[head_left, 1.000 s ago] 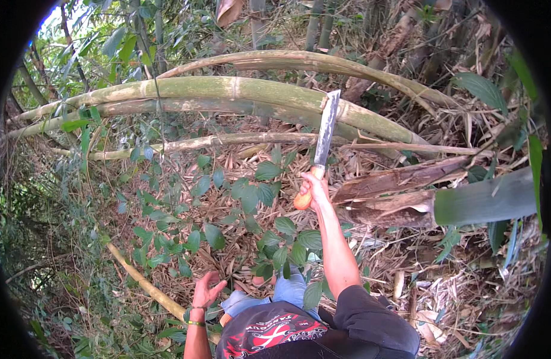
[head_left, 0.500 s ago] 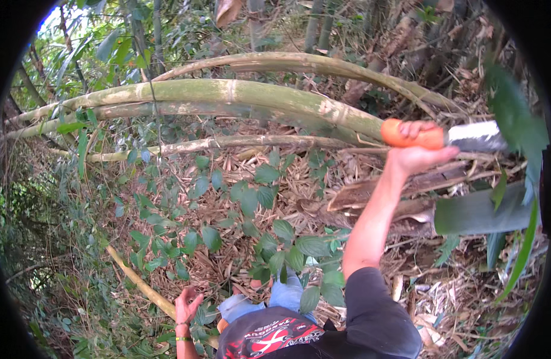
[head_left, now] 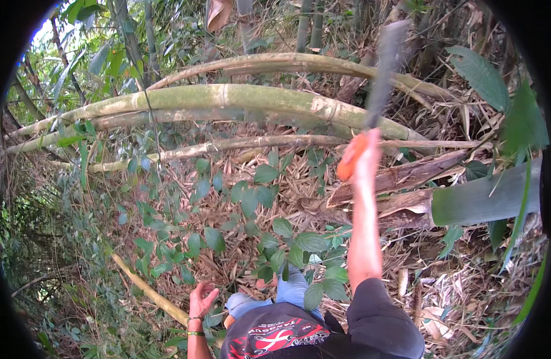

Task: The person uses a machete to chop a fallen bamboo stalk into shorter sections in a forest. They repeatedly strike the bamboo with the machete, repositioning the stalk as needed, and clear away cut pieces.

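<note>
My right hand (head_left: 367,157) is wrapped round the orange handle of a machete (head_left: 388,72). Its long blade is smeared by motion and points away from me, passing across the view of the thick green bamboo stem (head_left: 251,96). Whether blade and stem touch, I cannot tell. Low at the left, my left hand (head_left: 202,300) has its fingers apart and nothing in it. Beside that hand lies a thin yellowish pole (head_left: 149,290).
More arched stems (head_left: 299,58) stretch behind the thick one. At right are a broken brown stalk (head_left: 401,178) and a wide green bamboo section (head_left: 485,197). Leafy plants (head_left: 248,197) grow before me over dry litter. Large leaves (head_left: 482,78) hang at upper right.
The machete has swung from pointing right to pointing away from me, and my right hand has moved left. My left hand has shifted slightly right and remains free.
</note>
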The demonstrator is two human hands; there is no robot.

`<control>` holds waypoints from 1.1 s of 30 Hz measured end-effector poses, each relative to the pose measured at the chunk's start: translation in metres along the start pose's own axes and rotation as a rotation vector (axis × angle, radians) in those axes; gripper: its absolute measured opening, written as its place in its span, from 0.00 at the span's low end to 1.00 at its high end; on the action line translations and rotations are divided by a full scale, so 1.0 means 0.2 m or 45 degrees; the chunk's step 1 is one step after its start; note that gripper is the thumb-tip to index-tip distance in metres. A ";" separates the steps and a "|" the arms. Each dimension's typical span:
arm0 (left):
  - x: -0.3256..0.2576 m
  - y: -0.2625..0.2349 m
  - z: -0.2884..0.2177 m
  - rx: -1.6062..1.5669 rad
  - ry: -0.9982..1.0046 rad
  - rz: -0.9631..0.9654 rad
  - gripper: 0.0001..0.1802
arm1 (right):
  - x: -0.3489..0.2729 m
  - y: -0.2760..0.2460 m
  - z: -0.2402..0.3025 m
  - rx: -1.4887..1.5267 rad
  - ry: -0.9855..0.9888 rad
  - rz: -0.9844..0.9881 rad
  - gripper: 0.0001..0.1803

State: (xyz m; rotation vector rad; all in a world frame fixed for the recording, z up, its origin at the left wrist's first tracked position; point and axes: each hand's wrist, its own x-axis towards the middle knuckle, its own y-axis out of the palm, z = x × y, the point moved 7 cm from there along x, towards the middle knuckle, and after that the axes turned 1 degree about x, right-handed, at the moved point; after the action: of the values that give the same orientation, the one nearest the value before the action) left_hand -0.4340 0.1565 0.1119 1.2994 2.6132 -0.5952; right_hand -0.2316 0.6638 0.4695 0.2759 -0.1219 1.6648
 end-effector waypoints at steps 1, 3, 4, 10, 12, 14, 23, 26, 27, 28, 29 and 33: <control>-0.04 -0.03 0.00 0.014 -0.031 -0.015 0.26 | 0.03 0.00 0.20 0.111 -0.225 -0.005 0.36; -0.13 -0.10 0.14 0.109 -0.079 -0.065 0.27 | 0.06 0.03 0.50 0.361 -0.499 -0.036 0.38; -0.16 -0.11 0.19 0.091 -0.100 -0.075 0.27 | 0.08 0.02 0.49 0.529 -0.558 0.007 0.38; -0.03 0.04 0.06 0.248 -0.045 0.091 0.30 | -0.14 0.30 -1.13 0.550 0.577 -0.028 0.37; -0.02 0.06 -0.03 0.191 0.009 0.089 0.30 | -0.21 0.34 -1.07 0.468 0.685 0.074 0.37; 0.04 0.09 -0.07 0.158 0.040 0.131 0.29 | -0.23 0.21 -0.96 0.289 0.700 0.125 0.37; 0.00 0.01 -0.04 0.161 -0.046 0.066 0.31 | 0.06 0.04 0.68 0.273 -0.705 -0.147 0.39; -0.05 0.02 0.07 0.182 -0.064 0.042 0.32 | 0.14 -0.01 0.43 0.605 -0.881 0.022 0.43; -0.07 0.03 0.07 0.232 -0.073 0.051 0.32 | 0.11 0.04 -0.06 0.840 -0.413 -0.516 0.40; -0.08 0.05 0.06 0.164 -0.094 0.016 0.32 | 0.08 0.11 -0.45 0.798 -0.060 -0.354 0.39; -0.07 0.08 0.02 0.221 -0.056 0.059 0.27 | 0.03 0.18 -0.84 0.692 0.306 -0.143 0.38; -0.07 0.14 0.01 0.164 0.046 0.070 0.28 | -0.10 0.36 -1.10 0.404 0.636 0.105 0.37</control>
State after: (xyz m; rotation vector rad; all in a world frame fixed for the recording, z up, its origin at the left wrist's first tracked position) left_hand -0.4038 0.1612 0.1057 1.4275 2.5961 -0.7487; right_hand -0.3247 0.6887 0.2584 0.0857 0.5150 1.7847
